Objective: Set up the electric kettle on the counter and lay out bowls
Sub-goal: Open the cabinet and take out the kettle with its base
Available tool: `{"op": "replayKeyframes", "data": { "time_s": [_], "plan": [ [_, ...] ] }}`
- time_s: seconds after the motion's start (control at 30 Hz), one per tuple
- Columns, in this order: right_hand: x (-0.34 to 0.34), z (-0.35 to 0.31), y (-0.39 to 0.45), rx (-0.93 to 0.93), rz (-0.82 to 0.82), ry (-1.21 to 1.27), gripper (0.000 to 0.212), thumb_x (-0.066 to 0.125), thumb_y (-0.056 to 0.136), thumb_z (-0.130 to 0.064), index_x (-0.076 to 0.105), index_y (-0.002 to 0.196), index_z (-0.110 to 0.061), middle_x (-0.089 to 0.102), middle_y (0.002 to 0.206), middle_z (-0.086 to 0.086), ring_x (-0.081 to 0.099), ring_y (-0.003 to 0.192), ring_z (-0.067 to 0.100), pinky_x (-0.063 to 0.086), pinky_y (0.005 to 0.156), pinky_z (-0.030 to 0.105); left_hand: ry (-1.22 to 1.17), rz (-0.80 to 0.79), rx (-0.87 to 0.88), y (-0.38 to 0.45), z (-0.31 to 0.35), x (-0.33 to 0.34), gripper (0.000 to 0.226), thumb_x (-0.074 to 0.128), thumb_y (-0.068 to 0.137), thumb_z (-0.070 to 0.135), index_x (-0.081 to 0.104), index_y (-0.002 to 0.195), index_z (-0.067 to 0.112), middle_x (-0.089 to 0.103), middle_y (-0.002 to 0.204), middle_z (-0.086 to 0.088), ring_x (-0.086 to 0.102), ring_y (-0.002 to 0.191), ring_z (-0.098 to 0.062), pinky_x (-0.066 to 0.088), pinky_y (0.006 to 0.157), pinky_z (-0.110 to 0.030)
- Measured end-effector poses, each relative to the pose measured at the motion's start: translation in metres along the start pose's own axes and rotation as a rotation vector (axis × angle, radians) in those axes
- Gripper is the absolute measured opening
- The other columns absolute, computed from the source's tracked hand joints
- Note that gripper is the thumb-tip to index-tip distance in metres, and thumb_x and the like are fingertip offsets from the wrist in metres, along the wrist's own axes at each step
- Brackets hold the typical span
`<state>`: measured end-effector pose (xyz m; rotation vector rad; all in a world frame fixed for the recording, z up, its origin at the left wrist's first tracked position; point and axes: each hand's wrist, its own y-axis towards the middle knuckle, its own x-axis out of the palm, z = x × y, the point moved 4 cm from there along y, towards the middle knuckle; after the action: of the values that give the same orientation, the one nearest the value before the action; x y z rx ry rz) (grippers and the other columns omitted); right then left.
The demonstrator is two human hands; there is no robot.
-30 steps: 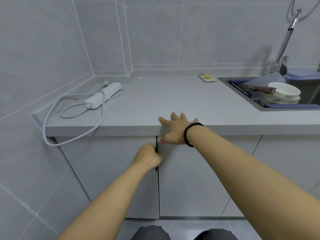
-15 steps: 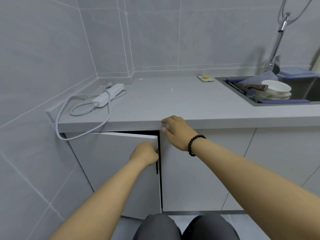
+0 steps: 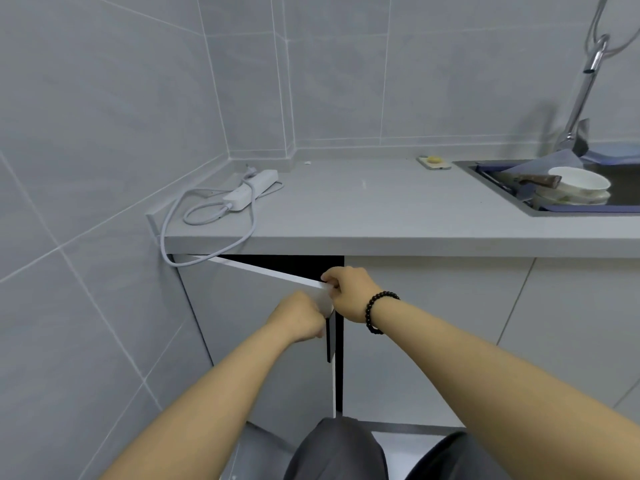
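With the left hand [image 3: 300,318] gripping the cabinet door [image 3: 256,327] at its free edge and the right hand [image 3: 348,292] pinching its top corner, swing it wide before reaching in under the counter [image 3: 363,209].

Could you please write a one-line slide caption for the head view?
Both hands, left and right, pull open the left cabinet door beneath the counter holding a power strip.

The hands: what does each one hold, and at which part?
Both hold the left cabinet door: left hand at its free side edge, right hand at its top corner.
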<state>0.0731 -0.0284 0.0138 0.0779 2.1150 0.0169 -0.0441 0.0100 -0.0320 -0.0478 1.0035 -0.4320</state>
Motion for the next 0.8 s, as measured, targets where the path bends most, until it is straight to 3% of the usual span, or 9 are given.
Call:
{"op": "replayKeyframes", "data": {
  "time_s": [0.13,0.2,0.3,0.37,0.47,0.53,0.63,0.7,0.8],
  "plan": [
    [0.0,-0.007,-0.006,0.005,-0.001,0.032,0.045,0.043,0.09,0.002,0.052,0.131,-0.013,0.054,0.132,0.007,0.055,0.115,0.025,0.051,0.093,0.032,-0.168,0.472,-0.026,-0.008,-0.014,-0.055,0.024,0.042,0.081,0.017,0.065,0.078,0.014,0.067,0.08,-0.004,0.063,0.08,-0.029,0.052,0.07,-0.033],
    [-0.001,-0.011,-0.01,0.002,-0.002,0.058,0.044,0.046,0.087,0.001,0.053,0.128,-0.014,0.055,0.127,0.006,0.057,0.108,0.023,0.053,0.089,0.032,-0.209,0.573,-0.059,-0.01,-0.023,-0.081,0.021,0.039,0.084,0.02,0.059,0.078,0.015,0.063,0.081,-0.007,0.06,0.082,-0.032,0.043,0.064,-0.032],
    [0.0,-0.023,-0.016,-0.019,-0.01,0.049,0.044,0.052,0.083,-0.004,0.053,0.126,-0.015,0.057,0.118,0.007,0.057,0.097,0.02,0.055,0.084,0.032,-0.107,0.513,-0.14,0.001,-0.039,-0.098,0.039,0.042,0.083,0.031,0.056,0.107,0.004,0.064,0.101,-0.019,0.063,0.089,-0.036,0.039,0.058,-0.03],
    [0.003,-0.033,-0.02,-0.039,-0.018,0.001,0.044,0.054,0.083,-0.006,0.052,0.127,-0.014,0.056,0.116,0.008,0.058,0.096,0.021,0.056,0.08,0.031,-0.082,0.476,-0.198,0.002,-0.046,-0.104,0.057,0.045,0.084,0.041,0.043,0.128,0.003,0.06,0.116,-0.02,0.063,0.092,-0.036,0.049,0.066,-0.033],
    [0.008,-0.046,-0.024,-0.055,0.0,-0.057,0.039,0.055,0.083,-0.006,0.055,0.121,-0.011,0.059,0.11,0.009,0.061,0.094,0.023,0.057,0.079,0.033,-0.094,0.443,-0.265,-0.001,-0.05,-0.105,0.07,0.05,0.085,0.051,0.033,0.135,0.004,0.058,0.117,-0.015,0.065,0.086,-0.032,0.057,0.075,-0.039],
    [0.012,-0.054,-0.027,-0.061,0.006,-0.077,0.033,0.056,0.082,-0.006,0.058,0.114,-0.011,0.061,0.103,0.008,0.062,0.091,0.023,0.058,0.079,0.035,-0.161,0.349,-0.309,-0.005,-0.052,-0.098,0.066,0.056,0.086,0.048,0.037,0.127,0.0,0.061,0.102,-0.014,0.069,0.069,-0.03,0.057,0.058,-0.033],
    [0.02,-0.067,-0.035,-0.097,-0.017,-0.12,0.029,0.057,0.081,-0.006,0.059,0.109,-0.011,0.062,0.094,0.007,0.063,0.084,0.023,0.059,0.075,0.038,-0.209,0.267,-0.289,-0.011,-0.053,-0.092,0.027,0.055,0.086,0.023,0.053,0.095,-0.002,0.066,0.079,-0.019,0.069,0.053,-0.03,0.053,0.045,-0.027],
    [0.026,-0.078,-0.043,-0.141,-0.035,-0.145,0.031,0.057,0.081,-0.007,0.057,0.111,-0.012,0.061,0.09,0.007,0.063,0.078,0.023,0.06,0.07,0.038,-0.189,0.238,-0.3,-0.014,-0.054,-0.095,0.015,0.051,0.082,0.011,0.059,0.08,-0.001,0.069,0.069,-0.02,0.069,0.052,-0.03,0.058,0.052,-0.03],
    [0.033,-0.1,-0.056,-0.251,-0.058,-0.213,0.037,0.056,0.082,-0.009,0.053,0.118,-0.014,0.056,0.082,0.004,0.057,0.07,0.023,0.054,0.061,0.032,-0.134,0.16,-0.349,-0.023,-0.058,-0.104,0.013,0.05,0.08,0.002,0.061,0.074,-0.001,0.072,0.062,-0.016,0.071,0.06,-0.027,0.061,0.07,-0.031]
  ]
}}
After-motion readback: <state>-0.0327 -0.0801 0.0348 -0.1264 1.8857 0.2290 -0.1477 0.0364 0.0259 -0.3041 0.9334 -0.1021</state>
